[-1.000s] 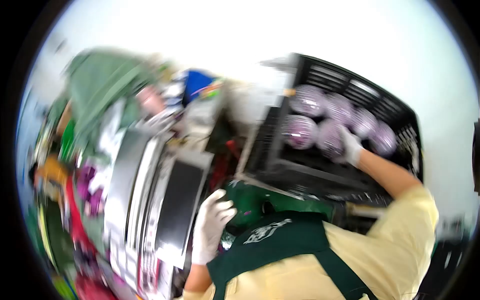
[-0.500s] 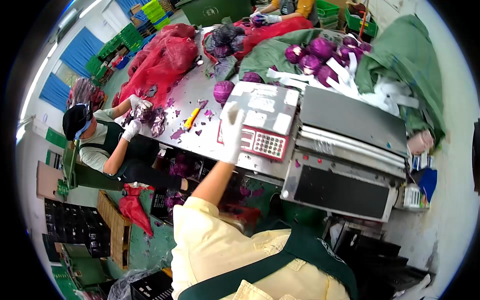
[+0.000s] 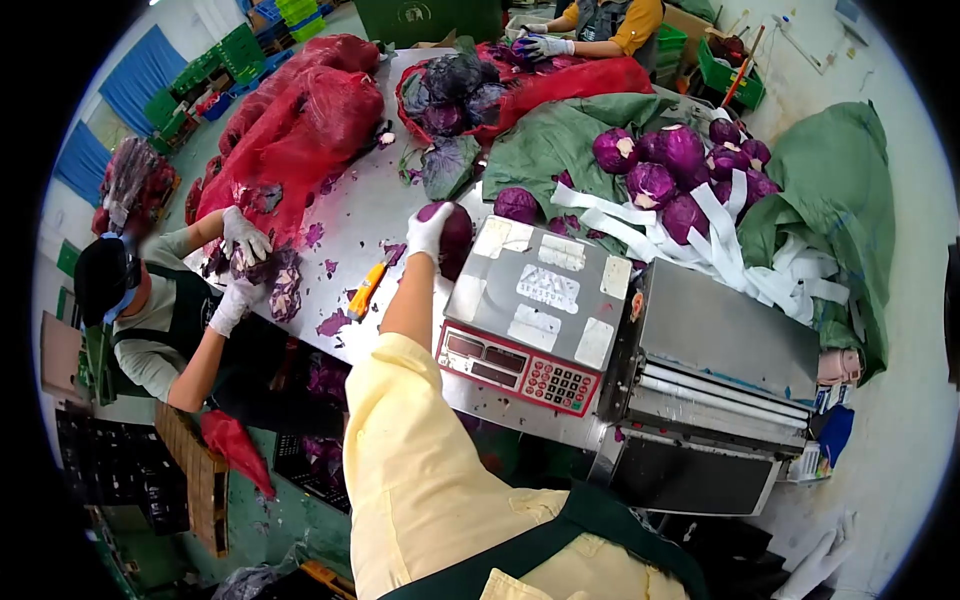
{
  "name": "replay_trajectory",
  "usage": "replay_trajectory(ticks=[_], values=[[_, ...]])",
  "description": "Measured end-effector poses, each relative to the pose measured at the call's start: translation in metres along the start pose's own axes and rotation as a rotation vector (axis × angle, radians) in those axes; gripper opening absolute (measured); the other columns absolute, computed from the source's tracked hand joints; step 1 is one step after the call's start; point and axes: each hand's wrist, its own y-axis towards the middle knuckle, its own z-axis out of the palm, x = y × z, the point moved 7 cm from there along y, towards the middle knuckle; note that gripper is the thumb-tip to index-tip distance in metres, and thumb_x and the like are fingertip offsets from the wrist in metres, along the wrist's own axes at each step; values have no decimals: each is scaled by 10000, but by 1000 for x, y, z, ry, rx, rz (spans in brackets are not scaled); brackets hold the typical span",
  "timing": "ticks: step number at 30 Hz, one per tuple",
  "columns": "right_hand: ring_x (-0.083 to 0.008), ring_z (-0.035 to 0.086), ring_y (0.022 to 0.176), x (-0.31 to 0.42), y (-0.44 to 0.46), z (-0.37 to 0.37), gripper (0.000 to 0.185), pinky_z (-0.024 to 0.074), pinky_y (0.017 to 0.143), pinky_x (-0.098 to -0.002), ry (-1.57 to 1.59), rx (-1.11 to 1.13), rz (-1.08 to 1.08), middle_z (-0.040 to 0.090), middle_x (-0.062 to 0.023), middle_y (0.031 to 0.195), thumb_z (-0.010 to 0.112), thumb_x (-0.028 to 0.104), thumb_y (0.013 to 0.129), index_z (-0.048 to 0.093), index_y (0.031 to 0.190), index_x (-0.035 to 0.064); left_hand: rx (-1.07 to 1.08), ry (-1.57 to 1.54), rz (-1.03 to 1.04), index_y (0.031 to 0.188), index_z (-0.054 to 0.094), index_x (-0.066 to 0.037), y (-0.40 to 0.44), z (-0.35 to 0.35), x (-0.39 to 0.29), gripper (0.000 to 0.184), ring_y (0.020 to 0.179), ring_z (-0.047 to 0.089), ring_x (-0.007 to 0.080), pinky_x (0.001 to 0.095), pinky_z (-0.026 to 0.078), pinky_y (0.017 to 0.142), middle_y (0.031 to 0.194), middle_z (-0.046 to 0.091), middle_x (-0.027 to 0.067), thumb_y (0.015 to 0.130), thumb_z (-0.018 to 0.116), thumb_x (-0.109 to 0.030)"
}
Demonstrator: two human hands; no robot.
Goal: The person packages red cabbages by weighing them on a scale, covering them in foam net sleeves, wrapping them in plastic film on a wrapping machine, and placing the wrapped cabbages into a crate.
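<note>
My left hand, in a white glove, is closed around a purple cabbage at the table, just left of the scale. A second purple cabbage sits behind the scale, which has a red keypad panel. To the left on the metal table lies a yellow-handled knife among purple leaf scraps. Low at the right edge, my right hand, also white-gloved, appears with fingers apart and nothing visible in it, beside dark crates.
A wrapping machine stands right of the scale. Behind it are piled cabbages, white strips and green sacking. Red net bags lie at the left. One co-worker handles leaves at left; another works at the far side.
The view has swung from the black crate of wrapped cabbages to the table. My left hand has moved from over the scale onto the cabbage beside it and closed on it.
</note>
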Motion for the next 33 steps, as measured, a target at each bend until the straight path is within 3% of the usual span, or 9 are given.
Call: replay_trajectory(ticks=[3,8,16,21,23,26,28,30,33], values=[[-304,509,1195,-48,21,24,340,390,1042,-401,70,53,-58,527,-208,1282,510,82,956,499,1265,-61,144,-341,-359,1381,413,-129,-15,-12,8,811,1151,558,368,647,509,803,1335,508,137,775,691,-590],[-281,490,1240,-40,48,67,306,375,1064,-383,18,162,-108,472,-198,1371,485,60,958,538,1247,-29,428,-448,-167,1405,400,-135,-56,-1,-32,826,1174,563,362,601,510,887,1356,504,153,796,639,-640],[-236,494,1212,32,65,143,278,393,997,-314,102,419,-484,487,-148,1331,478,-33,902,580,1160,-23,980,-364,-664,1394,450,-156,-215,70,-54,763,1194,558,362,605,537,829,1352,517,177,852,525,-688],[-264,494,1212,23,72,154,245,400,1008,-334,205,476,-489,527,-143,1265,526,-20,886,609,1116,4,832,-57,-661,1372,477,-145,-240,95,-48,751,1134,607,332,532,534,886,1301,565,168,872,461,-706],[-289,519,1166,17,82,154,227,405,998,-348,223,480,-508,550,-154,1212,561,0,869,620,1087,15,593,297,-418,1345,492,-80,-239,92,-76,851,1079,627,314,500,559,822,1267,576,167,823,479,-752],[-303,562,1080,-1,111,165,174,422,962,-363,270,436,-547,580,-156,1116,602,38,852,630,1024,40,388,463,319,1378,428,21,-157,95,-99,743,1137,581,284,374,493,925,1281,555,222,886,634,-497],[-306,568,1062,-16,133,175,125,433,936,-377,362,448,-500,588,-150,1077,613,58,845,629,968,46,398,190,292,1312,494,51,-195,107,-127,631,1229,499,236,334,408,1012,1269,569,187,928,615,-435],[-308,573,1048,-29,158,186,99,452,904,-386,302,391,-580,596,-141,1038,605,77,843,629,935,53,480,472,517,1296,522,20,-202,130,-127,571,1150,543,239,331,427,988,1238,579,171,908,648,-379],[-305,579,1010,-42,206,227,91,467,869,-391,311,389,-591,597,-124,1009,591,107,843,630,913,65,464,385,459,1277,534,18,-214,132,-130,550,1127,552,246,337,431,982,1227,567,169,894,664,-356]])
